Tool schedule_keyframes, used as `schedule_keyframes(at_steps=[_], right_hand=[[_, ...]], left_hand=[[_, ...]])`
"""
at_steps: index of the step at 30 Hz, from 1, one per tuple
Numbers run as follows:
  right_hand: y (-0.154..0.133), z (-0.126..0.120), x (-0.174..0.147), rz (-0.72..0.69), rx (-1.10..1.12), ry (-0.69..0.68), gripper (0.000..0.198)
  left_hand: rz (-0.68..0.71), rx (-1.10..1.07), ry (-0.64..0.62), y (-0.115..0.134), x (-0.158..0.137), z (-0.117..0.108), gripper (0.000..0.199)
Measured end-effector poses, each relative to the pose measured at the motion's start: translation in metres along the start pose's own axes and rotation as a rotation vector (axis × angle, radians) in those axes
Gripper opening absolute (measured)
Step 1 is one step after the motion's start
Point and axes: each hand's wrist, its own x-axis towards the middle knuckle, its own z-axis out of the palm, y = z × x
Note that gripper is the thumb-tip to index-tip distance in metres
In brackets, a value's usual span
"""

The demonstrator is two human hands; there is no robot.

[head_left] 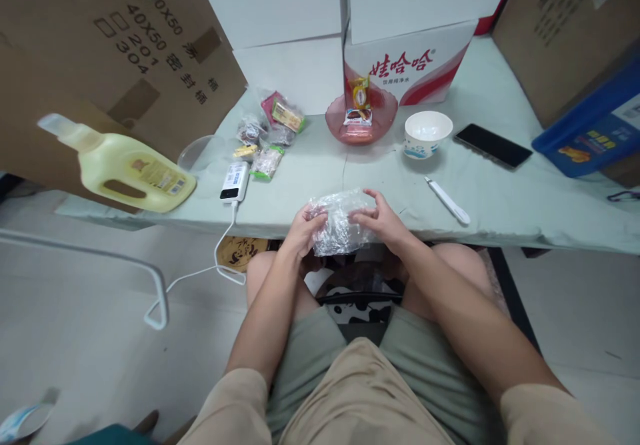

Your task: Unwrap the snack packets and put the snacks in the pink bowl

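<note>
A crumpled sheet of clear plastic film [341, 226] is between my hands at the table's front edge, above my lap. My left hand [303, 230] is closed on its left side, thumb on top. At the right side, my right hand [380, 221] pinches the film with its thumb, while the index finger is raised and bent. Just beyond the film stands a translucent pink bowl [336, 119] with several wrapped snacks [359, 117] in it. A white paper bowl [427, 128] stands right of that. A white utility knife [448, 201] lies to the right of my right hand.
Packaged snacks [273, 135], a white power bank [235, 183] with a cable and a clear round lid [201, 153] are at left. A yellow detergent bottle [135, 171] leans by a cardboard box [150, 91]. A black phone [493, 145] lies near a blue package [595, 125].
</note>
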Motion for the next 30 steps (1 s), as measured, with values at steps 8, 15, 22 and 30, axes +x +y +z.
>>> schedule_keyframes(at_steps=[8, 15, 22, 30], right_hand=[[0.013, -0.001, 0.007, -0.106, -0.024, 0.087, 0.083], [0.012, -0.003, 0.010, 0.082, 0.032, 0.017, 0.051], [0.009, 0.000, 0.005, 0.007, -0.006, -0.072, 0.030], [0.010, -0.009, 0.008, 0.031, -0.207, -0.025, 0.020]], left_hand=[[-0.232, -0.051, -0.132, -0.002, 0.007, -0.006, 0.048], [0.017, 0.037, -0.055, -0.002, 0.005, -0.002, 0.045], [-0.090, 0.057, -0.165, -0.001, 0.003, -0.014, 0.056], [0.245, 0.527, -0.096, 0.008, 0.004, -0.019, 0.028]])
